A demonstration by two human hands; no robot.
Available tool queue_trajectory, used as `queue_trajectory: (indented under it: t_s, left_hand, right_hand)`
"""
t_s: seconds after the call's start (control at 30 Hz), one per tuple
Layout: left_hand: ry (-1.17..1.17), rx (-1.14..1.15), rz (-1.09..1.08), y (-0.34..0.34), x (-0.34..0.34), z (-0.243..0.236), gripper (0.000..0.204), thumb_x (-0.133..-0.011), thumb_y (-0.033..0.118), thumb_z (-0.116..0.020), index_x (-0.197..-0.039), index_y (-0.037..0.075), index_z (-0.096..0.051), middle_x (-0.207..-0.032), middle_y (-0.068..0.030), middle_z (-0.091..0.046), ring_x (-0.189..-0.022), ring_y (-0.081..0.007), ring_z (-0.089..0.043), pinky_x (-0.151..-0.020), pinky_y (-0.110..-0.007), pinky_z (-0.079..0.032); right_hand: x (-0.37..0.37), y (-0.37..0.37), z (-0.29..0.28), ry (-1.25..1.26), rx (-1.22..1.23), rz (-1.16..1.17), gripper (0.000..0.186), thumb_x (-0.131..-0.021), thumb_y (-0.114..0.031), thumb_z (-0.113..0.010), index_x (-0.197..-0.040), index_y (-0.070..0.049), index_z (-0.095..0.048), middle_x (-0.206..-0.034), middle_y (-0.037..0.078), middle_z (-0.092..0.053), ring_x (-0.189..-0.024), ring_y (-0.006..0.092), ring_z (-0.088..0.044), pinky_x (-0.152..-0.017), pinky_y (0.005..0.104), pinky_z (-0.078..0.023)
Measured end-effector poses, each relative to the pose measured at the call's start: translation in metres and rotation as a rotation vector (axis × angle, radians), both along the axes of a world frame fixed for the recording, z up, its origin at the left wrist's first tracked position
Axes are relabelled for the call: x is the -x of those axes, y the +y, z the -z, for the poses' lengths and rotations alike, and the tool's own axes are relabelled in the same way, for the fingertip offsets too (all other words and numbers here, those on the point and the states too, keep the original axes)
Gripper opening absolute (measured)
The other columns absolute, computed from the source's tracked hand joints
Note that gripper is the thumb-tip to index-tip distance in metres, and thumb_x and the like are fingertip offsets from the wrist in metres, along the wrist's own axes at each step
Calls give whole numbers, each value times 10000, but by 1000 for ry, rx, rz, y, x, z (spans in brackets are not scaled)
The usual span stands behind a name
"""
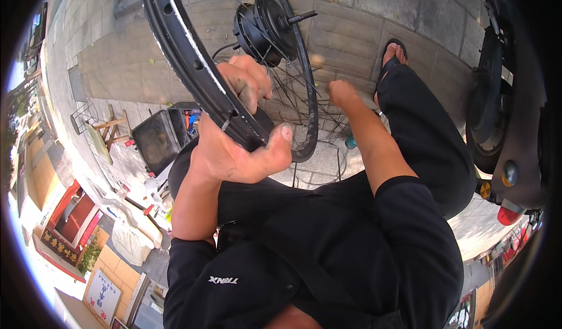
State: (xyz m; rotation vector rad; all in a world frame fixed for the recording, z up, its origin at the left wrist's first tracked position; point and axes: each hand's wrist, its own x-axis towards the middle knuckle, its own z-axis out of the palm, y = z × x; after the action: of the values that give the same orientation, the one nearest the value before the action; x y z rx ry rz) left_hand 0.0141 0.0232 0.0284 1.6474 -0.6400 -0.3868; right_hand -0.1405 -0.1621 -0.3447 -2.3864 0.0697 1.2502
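A black wheel rim (pixel 186 53) with worn, scraped edges rises in front of me. My left hand (pixel 237 144) is wrapped round its lower part, the thumb on one side and the bent fingers on the other. Inside the rim sits a thick black hub motor (pixel 270 29) with an axle and a cable, and thin spokes run out from it. More spokes (pixel 295 89) fan out loosely below the hub. To the right of the wheel, my right hand (pixel 342 93) is closed beside these spokes; what its fingers hold is too small to make out.
An open dark toolbox (pixel 155 142) with colourful items lies left of my leg, near a small wooden stool (pixel 108 131). A parked scooter (pixel 494 100) stands close on the right. My sandalled foot (pixel 393 53) rests on the paving (pixel 351 42).
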Motion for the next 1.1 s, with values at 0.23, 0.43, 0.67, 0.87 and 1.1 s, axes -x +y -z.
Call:
queue_trajectory:
  t_s: [0.23,0.43,0.67,0.87,1.1]
  left_hand:
    - [15,-53,27,0,5,-4,541,-691,78,-766,-1113,55,-430,-854,-60,-420,-820,-191,-439,-713,-374,-364]
    - [14,-77,50,0,7,-3,533,-708,87,-761,-1123,50,-429,-850,-75,-439,-786,-189,-388,-694,-379,-337]
    - [3,-72,61,2,9,0,529,-704,87,-770,-1106,60,-428,-876,-92,-451,-802,-204,-399,-700,-390,-338]
    - [5,-123,122,2,9,-5,495,-733,81,-768,-1080,57,-416,-960,-110,-448,-873,-219,-452,-740,-384,-471]
    - [-63,-194,143,-5,4,-20,442,-765,98,-760,-1043,67,-418,-944,-97,-488,-861,-198,-491,-731,-346,-429]
  right_hand:
    - [-6,9,-20,-77,91,-85,211,-860,-56,-709,-1051,-51,-796,-1139,189,-777,-1090,344,-752,-919,428,-610]
    - [15,17,3,-186,107,-266,475,-855,-93,-770,-1301,19,-652,-1148,185,-737,-1053,322,-744,-872,382,-619]
    - [5,9,-2,-104,-33,-457,478,-793,-96,-823,-1246,-3,-705,-1144,159,-769,-1061,309,-758,-848,385,-626]
    - [-9,-6,-12,-118,-9,-343,403,-843,-115,-751,-1226,5,-716,-1098,198,-783,-1076,336,-755,-866,434,-627]
    - [-102,-95,-105,-179,16,150,276,-849,-108,-657,-1024,73,-769,-1129,309,-737,-1121,449,-711,-968,477,-583]
